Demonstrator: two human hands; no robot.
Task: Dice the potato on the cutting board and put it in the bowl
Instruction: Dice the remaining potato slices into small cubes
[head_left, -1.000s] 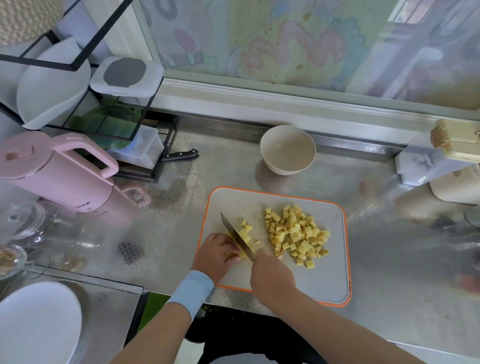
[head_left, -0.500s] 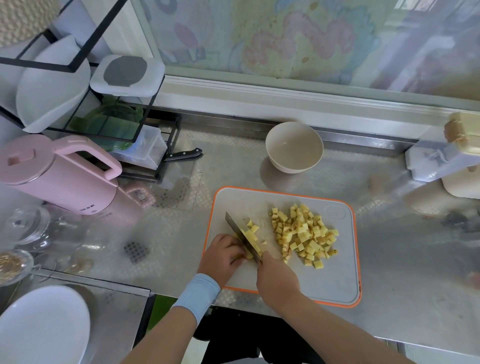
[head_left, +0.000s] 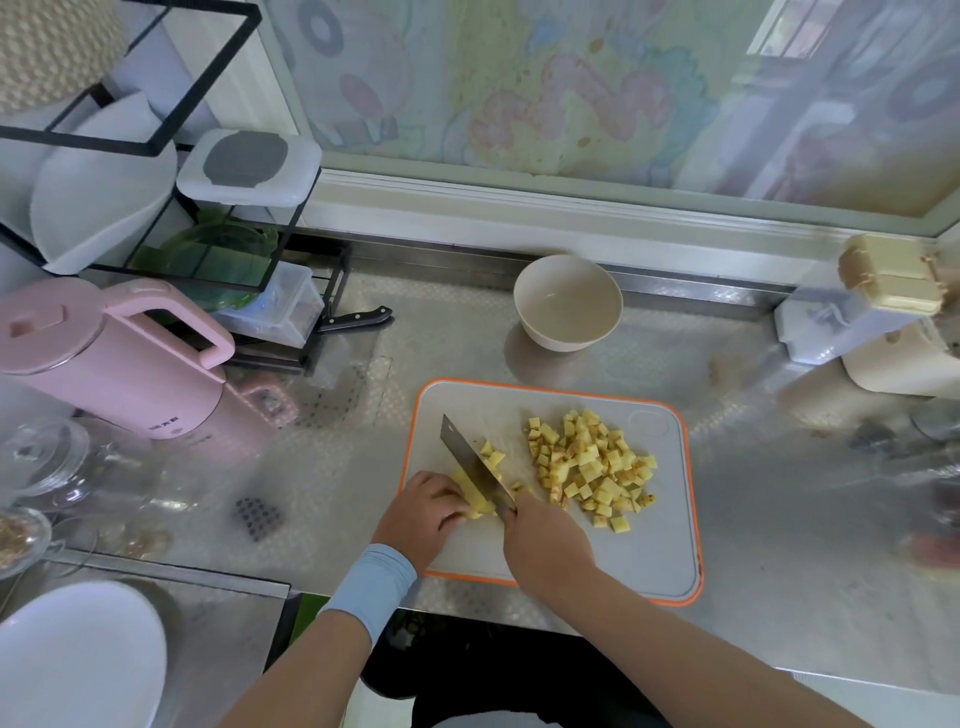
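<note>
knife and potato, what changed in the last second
Very little. The knife in the right hand has barely shifted, still chopping at the same spot on the cutting board. Slightly more uncut potato shows between the blade and the left hand. Nothing was taken or let go. Both grips, the diced pile and the bowl stayed put; only the camera drifted.

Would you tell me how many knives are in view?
2. One knife is in the right hand over the cutting board; the other knife lies on the counter beside the black rack. More may be hidden.
</note>
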